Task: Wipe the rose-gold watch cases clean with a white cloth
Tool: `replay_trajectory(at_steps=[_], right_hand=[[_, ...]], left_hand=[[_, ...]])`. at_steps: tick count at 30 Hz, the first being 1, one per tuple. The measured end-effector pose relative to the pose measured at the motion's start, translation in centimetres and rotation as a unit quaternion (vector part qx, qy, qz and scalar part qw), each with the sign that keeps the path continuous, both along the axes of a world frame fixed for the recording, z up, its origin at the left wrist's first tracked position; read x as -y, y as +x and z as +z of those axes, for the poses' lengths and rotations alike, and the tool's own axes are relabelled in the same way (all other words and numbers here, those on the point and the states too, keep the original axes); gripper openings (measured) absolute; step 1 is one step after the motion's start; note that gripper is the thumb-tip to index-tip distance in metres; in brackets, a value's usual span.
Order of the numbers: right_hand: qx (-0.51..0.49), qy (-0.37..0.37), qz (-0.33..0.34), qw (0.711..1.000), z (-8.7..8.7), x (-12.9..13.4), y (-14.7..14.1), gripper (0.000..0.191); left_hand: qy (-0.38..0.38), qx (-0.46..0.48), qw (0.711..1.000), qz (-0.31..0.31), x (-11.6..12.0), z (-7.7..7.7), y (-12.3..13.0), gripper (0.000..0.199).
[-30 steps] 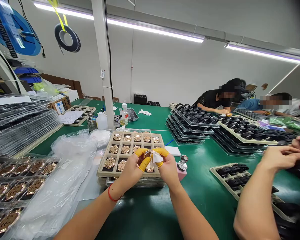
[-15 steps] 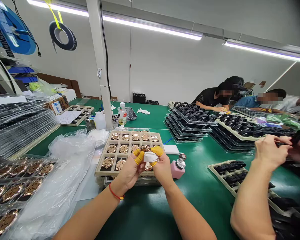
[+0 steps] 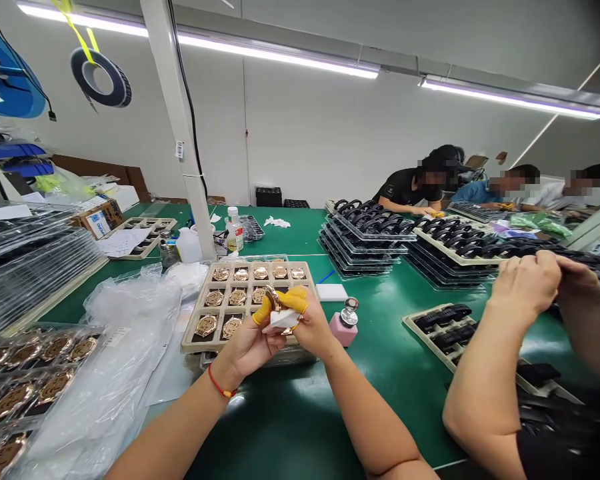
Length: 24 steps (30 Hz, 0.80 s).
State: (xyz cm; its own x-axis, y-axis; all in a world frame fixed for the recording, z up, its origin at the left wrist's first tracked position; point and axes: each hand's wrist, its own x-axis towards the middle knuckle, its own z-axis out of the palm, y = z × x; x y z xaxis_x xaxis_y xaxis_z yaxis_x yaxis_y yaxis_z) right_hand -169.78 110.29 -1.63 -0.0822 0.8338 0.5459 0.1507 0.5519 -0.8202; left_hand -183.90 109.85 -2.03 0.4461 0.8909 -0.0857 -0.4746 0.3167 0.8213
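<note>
Mid-frame, your watch [image 3: 273,298] has tipped onto edge: left hand [image 3: 250,347] gripping it, right hand [image 3: 315,327] pinching tissue [image 3: 283,321], wiping apparently unfinished.

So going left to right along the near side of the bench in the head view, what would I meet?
Gold watch cases at the left edge, clear plastic bag, left hand, held watch case, right hand, pink bottle, tray of black straps.

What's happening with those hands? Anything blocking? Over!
Left hand pinching gold watch. Right hand holding white cloth close by. Watch tray below; pink bottle right, apart from hands.
</note>
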Motion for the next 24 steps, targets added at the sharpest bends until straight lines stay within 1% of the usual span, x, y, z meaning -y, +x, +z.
replay_trajectory(at_steps=[2, 3, 5, 7, 9, 12, 14, 16, 18, 21, 23, 24], right_hand=[[-0.01, 0.012, 0.008, 1.0, 0.7, 0.0, 1.2, 0.017], [-0.027, 0.014, 0.0, 1.0, 1.0, -0.1, 1.7, 0.015], [-0.084, 0.01, -0.042, 0.996, 1.4, -0.3, 2.7, 0.011], [-0.158, -0.003, -0.094, 0.983, 1.5, -0.6, 3.8, 0.014], [-0.23, -0.024, -0.136, 0.963, 1.7, -1.0, 4.9, 0.023], [-0.301, -0.053, -0.164, 0.938, 2.2, -1.3, 6.4, 0.031], [-0.325, -0.064, -0.164, 0.929, 2.6, -1.2, 7.0, 0.034], [-0.337, -0.068, -0.157, 0.926, 2.9, -0.9, 7.2, 0.034], [-0.339, -0.07, -0.145, 0.927, 3.2, -0.5, 7.1, 0.034], [-0.336, -0.066, -0.132, 0.93, 3.3, -0.1, 7.0, 0.034], [-0.334, -0.059, -0.13, 0.932, 3.3, 0.1, 7.1, 0.035], [-0.333, -0.056, -0.13, 0.932, 3.3, 0.2, 7.2, 0.035]], left_hand=[[0.027, -0.041, 0.999, -0.003, 0.1, 0.6, -0.6, 0.044], [0.046, -0.065, 0.997, 0.001, 0.0, 0.9, -0.8, 0.045], [0.087, -0.122, 0.988, 0.025, -0.8, 1.5, -1.0, 0.042], [0.136, -0.195, 0.969, 0.059, -2.2, 1.8, -0.8, 0.037], [0.188, -0.278, 0.938, 0.086, -3.9, 1.7, -0.1, 0.031], [0.25, -0.407, 0.872, 0.113, -6.3, 0.9, 1.3, 0.03], [0.275, -0.49, 0.818, 0.122, -7.4, 0.2, 2.1, 0.031], [0.291, -0.566, 0.763, 0.112, -8.1, -0.3, 2.7, 0.028], [0.304, -0.63, 0.709, 0.091, -8.4, -0.5, 3.0, 0.024], [0.329, -0.7, 0.63, 0.069, -8.3, -0.5, 3.5, 0.024], [0.351, -0.724, 0.591, 0.056, -8.1, -0.3, 4.3, 0.024], [0.362, -0.73, 0.578, 0.046, -8.1, -0.3, 4.9, 0.025]])
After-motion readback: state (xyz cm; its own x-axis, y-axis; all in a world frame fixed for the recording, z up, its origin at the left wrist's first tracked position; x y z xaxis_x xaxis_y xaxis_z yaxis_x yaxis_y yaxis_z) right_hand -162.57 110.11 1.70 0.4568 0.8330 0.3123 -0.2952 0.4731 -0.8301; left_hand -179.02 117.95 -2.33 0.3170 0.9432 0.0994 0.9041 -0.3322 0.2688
